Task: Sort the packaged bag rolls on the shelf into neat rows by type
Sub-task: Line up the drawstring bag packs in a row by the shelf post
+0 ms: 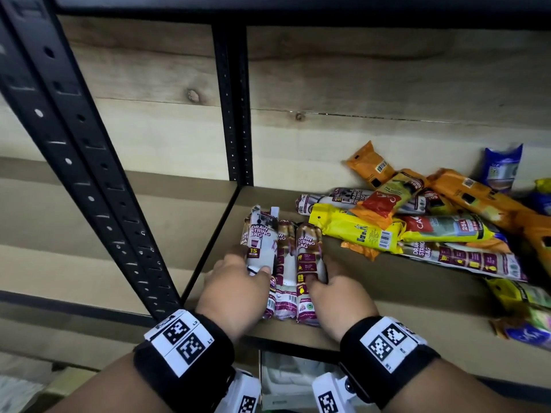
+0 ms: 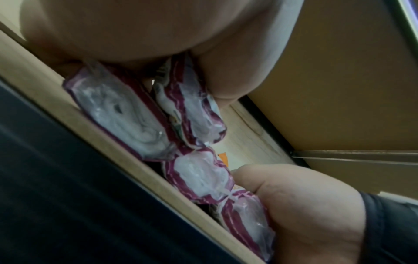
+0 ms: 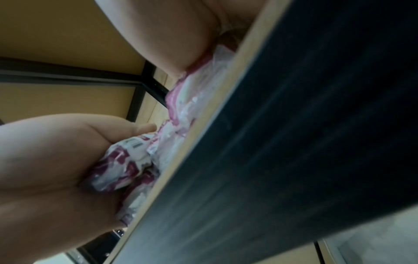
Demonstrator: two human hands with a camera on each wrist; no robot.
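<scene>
While my left hand (image 1: 235, 289) and right hand (image 1: 337, 296) grip white-and-maroon plastic drawstring-bag rolls (image 1: 286, 263) bunched at the wooden shelf's (image 1: 387, 290) front left corner, I judge the orange, yellow and blue packs (image 1: 417, 216) heaped toward its right edge still unsorted.

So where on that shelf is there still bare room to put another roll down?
Bare board lies behind the drawstring rolls, up to the back wall, and along the front edge between the right hand and the lone drawstring pack. The mixed pile on the right is crowded.
</scene>
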